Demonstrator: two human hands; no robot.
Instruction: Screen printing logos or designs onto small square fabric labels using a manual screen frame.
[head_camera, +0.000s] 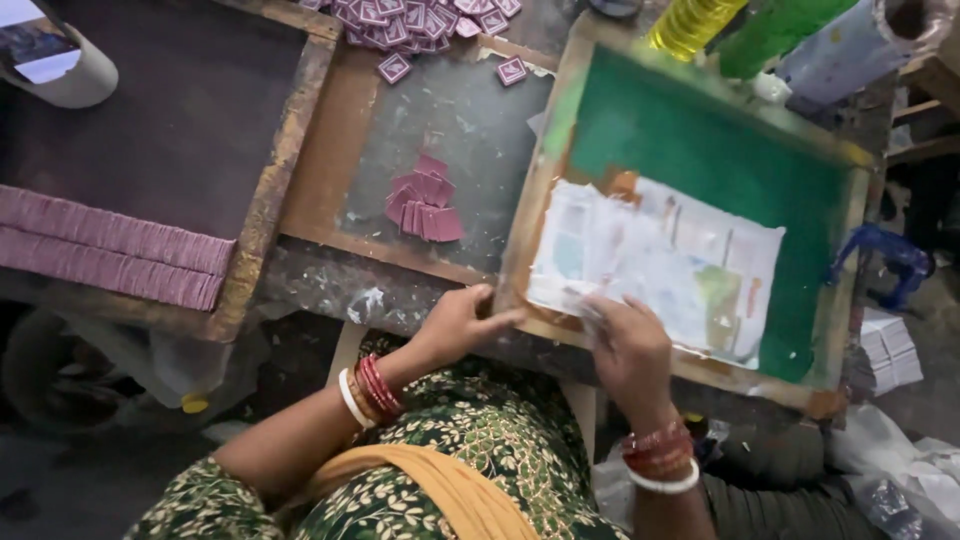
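A wooden-framed printing screen with green mesh (600, 110) lies tilted across the right half of the worktable, its pale timber border stained with paint and its green field largely covered by a white, ink-smeared sheet of paper (655, 265) taped or stuck over the lower middle (patches of pale blue, green and orange show through it). The frame's near-left corner sits just above the person's lap.

The left hand (455, 325) reaches forward from a bangled wrist, fingers (495, 318) extended and pressed against the outer edge of the frame's near-left corner; it touches the wood with flat fingertips and does not wrap around it. The right hand (628, 345), also with red and white bangles at the wrist, lies palm-down over the frame's near rail, its fingertips (600, 308) pinching the lower edge of the paper sheet.

To the left of the screen, a small fanned stack of dark pink square cards (425, 205) rests on a grey glass-like plate inside another wooden frame (330, 160). A loose heap of printed pink square tags (420, 20) lies at the top edge, and long rows of stacked pink cards (110, 255) fill the far left tray. Yellow and green plastic bottles (740, 25) stand beyond the screen.
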